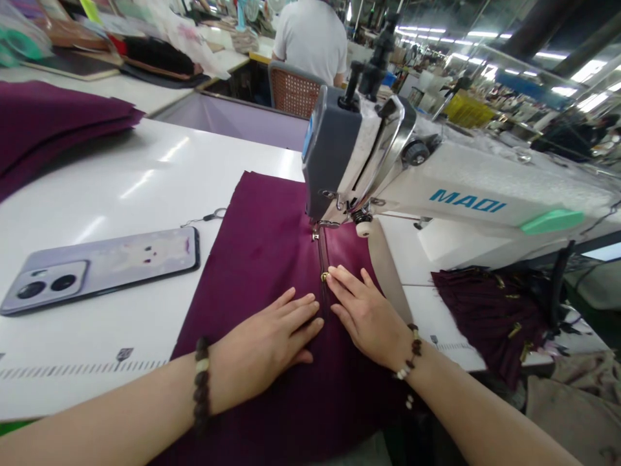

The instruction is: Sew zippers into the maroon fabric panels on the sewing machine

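A piece of dark purple fabric [264,239] lies on the white table under the head of a sewing machine [451,188]. A zipper [322,262] runs down it from the needle, with a small brass pull by my fingertips. My left hand [272,340] lies flat on the fabric just left of the zipper, fingers stretched out. My right hand [361,307] lies flat to the right of it, its fingertips touching the zipper pull. Both wrists wear bead bracelets.
A phone [101,265] lies face down on the table [111,188] to the left. Folded purple fabric [53,123] is stacked at the far left. More purple pieces with zippers [490,310] hang at the right. A person in a white shirt [310,39] sits ahead.
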Tool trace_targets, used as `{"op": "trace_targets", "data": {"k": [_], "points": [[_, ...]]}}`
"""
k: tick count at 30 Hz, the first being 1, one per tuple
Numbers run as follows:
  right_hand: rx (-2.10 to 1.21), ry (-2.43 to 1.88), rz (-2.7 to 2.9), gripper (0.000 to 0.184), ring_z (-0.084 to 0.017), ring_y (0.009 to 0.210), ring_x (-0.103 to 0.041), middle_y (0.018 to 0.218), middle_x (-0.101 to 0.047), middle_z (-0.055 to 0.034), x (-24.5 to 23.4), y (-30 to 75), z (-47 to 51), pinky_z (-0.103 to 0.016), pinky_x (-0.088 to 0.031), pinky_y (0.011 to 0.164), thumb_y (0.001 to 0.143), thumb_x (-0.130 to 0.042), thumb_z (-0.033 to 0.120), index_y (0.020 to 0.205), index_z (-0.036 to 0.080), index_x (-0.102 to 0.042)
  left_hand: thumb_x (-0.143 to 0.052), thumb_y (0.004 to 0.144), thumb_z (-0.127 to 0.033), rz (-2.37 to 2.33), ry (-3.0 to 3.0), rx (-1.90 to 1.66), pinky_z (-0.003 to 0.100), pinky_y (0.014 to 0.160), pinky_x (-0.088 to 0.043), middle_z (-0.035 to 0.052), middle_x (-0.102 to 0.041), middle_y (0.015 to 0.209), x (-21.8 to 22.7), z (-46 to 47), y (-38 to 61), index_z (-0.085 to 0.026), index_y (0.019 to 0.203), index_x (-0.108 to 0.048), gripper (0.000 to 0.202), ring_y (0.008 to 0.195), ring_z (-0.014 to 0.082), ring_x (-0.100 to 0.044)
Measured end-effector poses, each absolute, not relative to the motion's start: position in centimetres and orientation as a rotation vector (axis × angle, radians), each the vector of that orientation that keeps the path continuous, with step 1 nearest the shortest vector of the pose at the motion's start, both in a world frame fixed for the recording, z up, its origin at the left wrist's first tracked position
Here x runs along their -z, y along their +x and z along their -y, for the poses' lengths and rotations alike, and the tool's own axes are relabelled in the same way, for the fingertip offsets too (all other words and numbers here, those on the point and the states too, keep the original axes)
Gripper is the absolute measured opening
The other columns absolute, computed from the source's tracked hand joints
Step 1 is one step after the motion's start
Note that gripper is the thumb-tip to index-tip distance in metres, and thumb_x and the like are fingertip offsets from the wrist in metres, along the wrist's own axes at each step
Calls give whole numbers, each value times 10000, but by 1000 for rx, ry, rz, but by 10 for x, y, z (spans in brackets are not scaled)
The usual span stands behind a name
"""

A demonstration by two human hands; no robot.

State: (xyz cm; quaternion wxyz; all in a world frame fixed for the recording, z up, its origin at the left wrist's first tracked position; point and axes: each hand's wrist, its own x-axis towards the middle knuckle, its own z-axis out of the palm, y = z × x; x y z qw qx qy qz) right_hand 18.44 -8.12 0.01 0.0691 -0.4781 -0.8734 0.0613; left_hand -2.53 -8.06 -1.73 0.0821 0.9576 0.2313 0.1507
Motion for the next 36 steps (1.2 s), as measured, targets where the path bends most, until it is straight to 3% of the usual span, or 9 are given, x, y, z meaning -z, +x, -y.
{"op": "trace_targets", "data": {"k": [36], "points": [[-191, -1488, 2584, 423, -210, 1255, -345, 1325, -433, -132, 0, 179, 10, -477, -242, 1060, 910, -344, 239, 1302, 93, -404, -435, 905, -254, -590, 2923, -397, 463, 1018, -336, 134, -550, 1176, 13, 2, -25, -110, 1136, -534, 290, 1135, 248, -490]]}}
